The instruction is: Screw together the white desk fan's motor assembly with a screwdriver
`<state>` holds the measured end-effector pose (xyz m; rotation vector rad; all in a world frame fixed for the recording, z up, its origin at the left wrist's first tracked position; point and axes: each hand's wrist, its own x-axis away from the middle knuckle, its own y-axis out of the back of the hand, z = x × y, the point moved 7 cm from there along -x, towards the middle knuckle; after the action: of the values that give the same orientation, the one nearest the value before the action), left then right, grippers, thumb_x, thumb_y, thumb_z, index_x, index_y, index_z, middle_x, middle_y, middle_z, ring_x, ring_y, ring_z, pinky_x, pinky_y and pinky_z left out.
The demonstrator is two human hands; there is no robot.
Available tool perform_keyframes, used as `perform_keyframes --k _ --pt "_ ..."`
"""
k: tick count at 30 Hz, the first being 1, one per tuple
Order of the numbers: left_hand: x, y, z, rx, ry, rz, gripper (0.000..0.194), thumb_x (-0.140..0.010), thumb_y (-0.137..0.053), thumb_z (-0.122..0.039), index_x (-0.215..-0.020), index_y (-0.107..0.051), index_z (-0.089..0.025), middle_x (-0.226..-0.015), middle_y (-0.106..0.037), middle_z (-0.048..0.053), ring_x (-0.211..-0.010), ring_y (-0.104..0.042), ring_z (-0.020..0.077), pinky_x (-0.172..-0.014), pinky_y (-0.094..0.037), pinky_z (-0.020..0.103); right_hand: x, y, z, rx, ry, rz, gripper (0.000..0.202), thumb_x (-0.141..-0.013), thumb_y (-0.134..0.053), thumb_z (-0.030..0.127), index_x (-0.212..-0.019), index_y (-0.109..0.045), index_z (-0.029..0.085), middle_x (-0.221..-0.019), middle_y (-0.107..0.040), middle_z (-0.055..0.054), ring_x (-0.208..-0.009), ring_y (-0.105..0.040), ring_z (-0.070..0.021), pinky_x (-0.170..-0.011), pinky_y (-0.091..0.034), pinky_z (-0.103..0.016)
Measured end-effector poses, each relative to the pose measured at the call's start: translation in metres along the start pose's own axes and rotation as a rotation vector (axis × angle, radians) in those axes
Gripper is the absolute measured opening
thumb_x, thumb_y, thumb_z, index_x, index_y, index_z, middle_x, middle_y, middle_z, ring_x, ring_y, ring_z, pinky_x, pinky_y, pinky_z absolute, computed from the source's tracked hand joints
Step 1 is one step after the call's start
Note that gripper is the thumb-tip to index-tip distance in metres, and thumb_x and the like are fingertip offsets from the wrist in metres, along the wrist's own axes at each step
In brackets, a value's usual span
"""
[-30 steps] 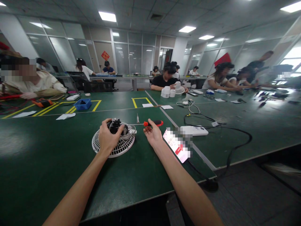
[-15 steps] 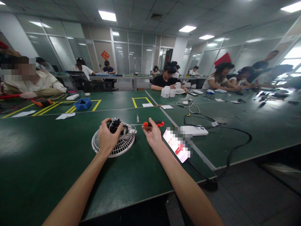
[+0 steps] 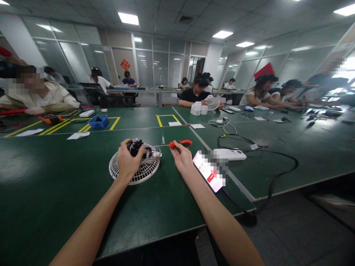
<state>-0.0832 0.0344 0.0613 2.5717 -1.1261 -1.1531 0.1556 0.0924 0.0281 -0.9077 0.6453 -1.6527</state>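
My left hand [image 3: 128, 159] is wrapped around a black fan motor [image 3: 135, 147], steadying it over a round white fan grille [image 3: 141, 175] that lies on the green table. Loose white wires [image 3: 152, 157] bunch at the motor's right side. In my right hand [image 3: 181, 157] is a screwdriver [image 3: 184, 143] with a red and black handle, gripped by the fingers near its front end. Its thin shaft points left toward the motor; whether the tip touches a screw is too small to tell. A small slim tool [image 3: 163, 139] with a pale end lies just beyond the shaft.
A lit phone [image 3: 209, 171] lies right of my right forearm, and a white power strip [image 3: 230, 154] behind it. Black cable [image 3: 294, 159] loops across the right table. A blue bin [image 3: 99, 122] and paper slips stand further left. A co-worker [image 3: 195, 94] sits opposite with a white fan part.
The screwdriver handle has turned a little in my right hand, whose fingers have shifted. My left hand stays on the motor. The co-worker opposite has tilted up a white fan grille.
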Motion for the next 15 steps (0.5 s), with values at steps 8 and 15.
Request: perform_keyframes --k 8,15 --pt "-0.0005 -0.0009 -0.0004 -0.006 -0.006 0.005 0.054 -0.087 -0.06 -0.056 -0.127 -0.058 -0.02 -0.115 -0.067 0.013 -0.11 -0.065 0.0325 -0.105 -0.051 0.055 0.0059 0.0028 -0.0008 0.041 0.008 -0.049 0.019 -0.082 -0.079 0.015 -0.082 -0.061 0.021 -0.066 -0.07 0.004 -0.06 -0.066 -0.011 -0.062 -0.059 -0.023" --pt "-0.0006 -0.0016 0.0008 -0.017 -0.01 0.009 0.052 -0.088 -0.061 -0.053 -0.128 -0.058 -0.021 -0.118 -0.067 0.014 -0.11 -0.065 0.0322 -0.103 -0.051 0.054 0.0049 0.0018 0.0039 0.08 0.019 -0.046 0.022 -0.073 -0.074 0.004 -0.078 -0.06 0.019 -0.064 -0.071 0.003 -0.062 -0.068 -0.0106 -0.064 -0.056 -0.021"
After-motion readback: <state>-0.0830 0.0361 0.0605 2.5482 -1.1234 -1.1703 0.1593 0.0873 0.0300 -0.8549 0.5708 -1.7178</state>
